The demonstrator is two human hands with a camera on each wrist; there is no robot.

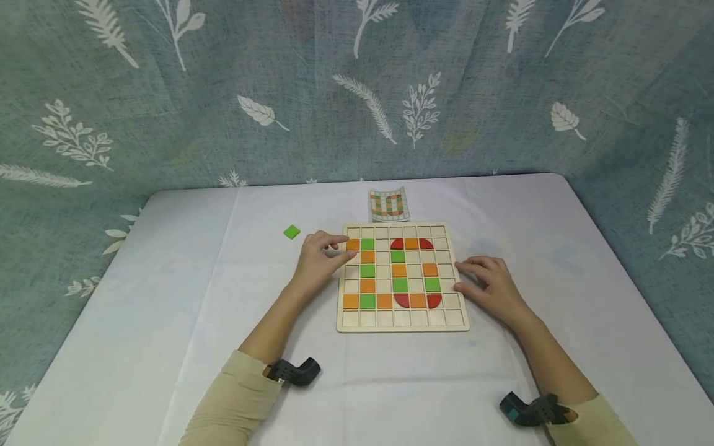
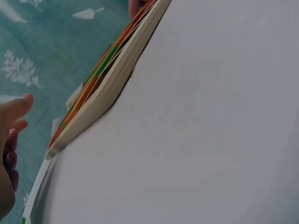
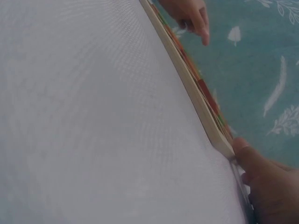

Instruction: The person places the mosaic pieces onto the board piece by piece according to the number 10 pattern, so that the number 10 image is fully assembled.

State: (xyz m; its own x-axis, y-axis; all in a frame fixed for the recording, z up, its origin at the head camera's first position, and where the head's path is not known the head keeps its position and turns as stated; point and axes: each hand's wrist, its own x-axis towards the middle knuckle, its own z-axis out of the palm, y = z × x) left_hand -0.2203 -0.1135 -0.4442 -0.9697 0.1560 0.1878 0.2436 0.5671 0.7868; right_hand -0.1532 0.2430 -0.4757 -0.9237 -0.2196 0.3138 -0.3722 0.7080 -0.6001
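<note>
A wooden grid board (image 1: 403,319) lies flat on the table, with orange and green square tiles and red quarter-round pieces in its cells. My left hand (image 1: 319,260) is over the board's upper left edge, thumb and index finger apart beside an orange tile (image 1: 352,244) in a cell. Nothing shows held in the left hand (image 2: 10,140) in the left wrist view. At the board's right edge, my right hand (image 1: 491,288) rests its thumb and fingertips against the rim. The right wrist view shows the right thumb (image 3: 247,156) touching the board's corner.
A loose green tile (image 1: 292,231) lies on the white-covered table (image 1: 167,297), left of the board. Behind the board is a pattern card (image 1: 388,204) with a similar coloured grid. A leaf-patterned cloth (image 1: 312,74) hangs behind the table.
</note>
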